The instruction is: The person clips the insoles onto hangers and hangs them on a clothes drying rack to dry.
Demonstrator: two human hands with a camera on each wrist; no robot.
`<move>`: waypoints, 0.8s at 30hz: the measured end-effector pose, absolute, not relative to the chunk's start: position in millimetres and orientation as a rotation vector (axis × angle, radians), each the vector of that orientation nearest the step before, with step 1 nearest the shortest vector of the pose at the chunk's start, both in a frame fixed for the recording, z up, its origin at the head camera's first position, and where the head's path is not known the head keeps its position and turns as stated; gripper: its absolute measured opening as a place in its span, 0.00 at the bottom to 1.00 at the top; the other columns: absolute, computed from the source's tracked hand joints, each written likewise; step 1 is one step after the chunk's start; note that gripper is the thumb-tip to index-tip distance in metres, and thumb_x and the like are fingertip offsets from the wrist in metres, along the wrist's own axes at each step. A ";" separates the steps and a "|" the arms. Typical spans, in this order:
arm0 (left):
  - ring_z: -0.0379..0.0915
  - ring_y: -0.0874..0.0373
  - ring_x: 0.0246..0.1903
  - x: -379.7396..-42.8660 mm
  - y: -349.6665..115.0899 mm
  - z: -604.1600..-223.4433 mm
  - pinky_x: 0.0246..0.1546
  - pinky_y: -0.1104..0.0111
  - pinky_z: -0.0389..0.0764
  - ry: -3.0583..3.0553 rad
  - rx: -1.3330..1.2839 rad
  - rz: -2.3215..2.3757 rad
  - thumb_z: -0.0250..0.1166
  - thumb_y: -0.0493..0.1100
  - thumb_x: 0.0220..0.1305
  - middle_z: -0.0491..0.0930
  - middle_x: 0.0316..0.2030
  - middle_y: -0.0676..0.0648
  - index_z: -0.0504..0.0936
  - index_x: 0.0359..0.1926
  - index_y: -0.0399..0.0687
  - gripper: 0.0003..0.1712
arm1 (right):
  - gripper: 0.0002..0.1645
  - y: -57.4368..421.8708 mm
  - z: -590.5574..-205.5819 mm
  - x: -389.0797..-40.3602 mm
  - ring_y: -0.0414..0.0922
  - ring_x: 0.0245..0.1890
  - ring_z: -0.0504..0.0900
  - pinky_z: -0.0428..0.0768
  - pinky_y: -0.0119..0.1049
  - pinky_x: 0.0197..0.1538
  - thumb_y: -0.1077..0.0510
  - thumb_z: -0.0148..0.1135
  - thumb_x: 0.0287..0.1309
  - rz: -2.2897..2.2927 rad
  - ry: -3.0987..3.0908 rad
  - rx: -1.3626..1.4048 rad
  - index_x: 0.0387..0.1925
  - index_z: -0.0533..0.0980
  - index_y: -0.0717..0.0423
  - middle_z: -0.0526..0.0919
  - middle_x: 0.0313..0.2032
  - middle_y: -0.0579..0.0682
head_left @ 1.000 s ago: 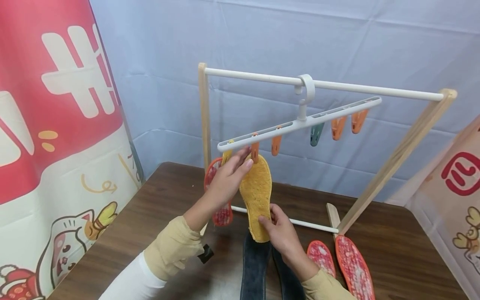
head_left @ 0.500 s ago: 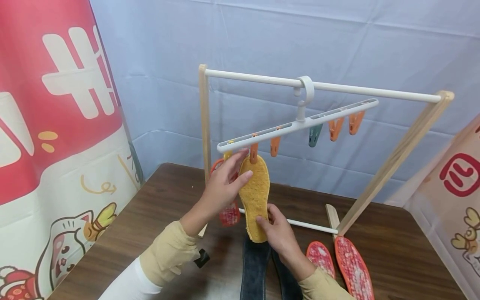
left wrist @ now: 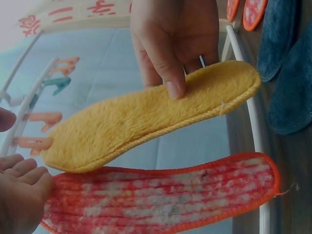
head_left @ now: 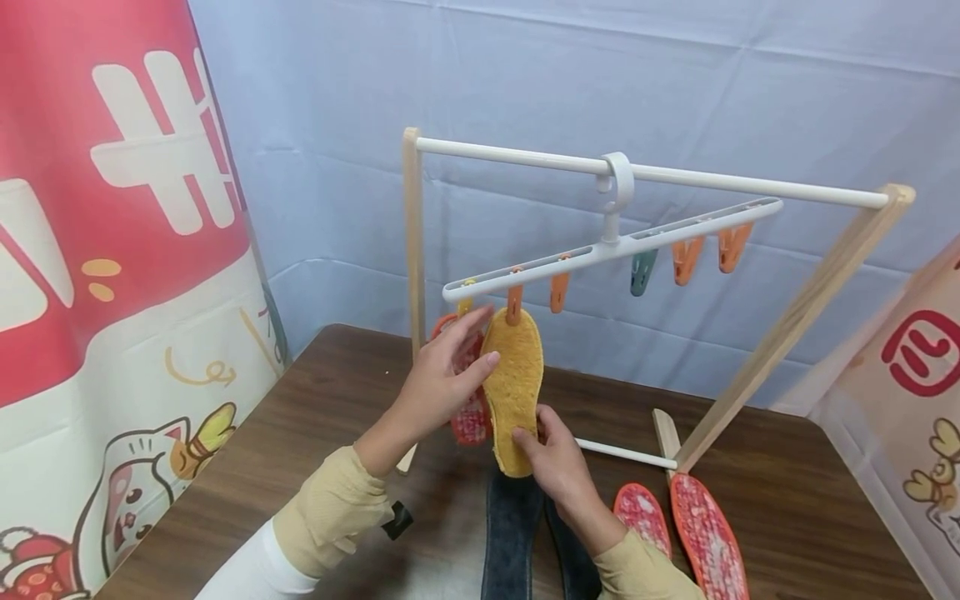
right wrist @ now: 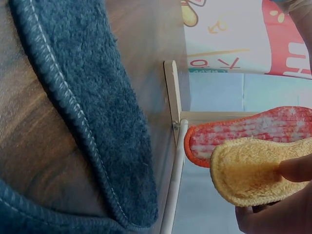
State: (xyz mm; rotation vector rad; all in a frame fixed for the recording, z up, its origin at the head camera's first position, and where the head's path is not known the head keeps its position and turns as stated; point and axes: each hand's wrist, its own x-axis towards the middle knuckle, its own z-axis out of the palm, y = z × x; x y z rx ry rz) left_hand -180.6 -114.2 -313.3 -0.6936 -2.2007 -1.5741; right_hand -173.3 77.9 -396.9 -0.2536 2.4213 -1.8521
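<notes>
A fuzzy yellow insole [head_left: 513, 358] hangs by one end from an orange clip [head_left: 514, 305] on the white hanger [head_left: 540, 271]. My right hand [head_left: 558, 458] pinches its lower part, thumb on the front face, as the left wrist view also shows. Beside the clipped end is my left hand [head_left: 441, 371], its fingers loosely extended and holding nothing; whether it touches the insole I cannot tell. Behind them, a red-and-white insole [left wrist: 170, 200] with an orange edge hangs at the hanger's left end, under a yellow clip [head_left: 466, 303], partly hidden in the head view.
Two more orange-edged insoles [head_left: 708, 529] lie at the right, on the dark wooden table [head_left: 360, 367]. Dark blue insoles [right wrist: 92, 97] lie near the front. The hanger hooks over the rack's top bar [head_left: 517, 153]. Orange clips and a green clip [head_left: 642, 272] hang along it.
My left hand has drawn slightly down and away from the orange clip, fingers loosening. The right hand keeps its pinch on the yellow insole. The hanger has swung a little.
</notes>
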 end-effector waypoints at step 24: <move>0.71 0.51 0.66 -179.9 -118.4 -321.5 0.63 0.57 0.74 -2.260 -0.626 -1.570 0.64 0.41 0.72 0.70 0.69 0.46 0.68 0.72 0.44 0.31 | 0.27 87.0 -407.7 -183.7 0.58 0.59 0.77 0.73 0.57 0.62 0.65 0.59 0.70 -1.730 2.630 -0.213 0.68 0.68 0.59 0.78 0.58 0.61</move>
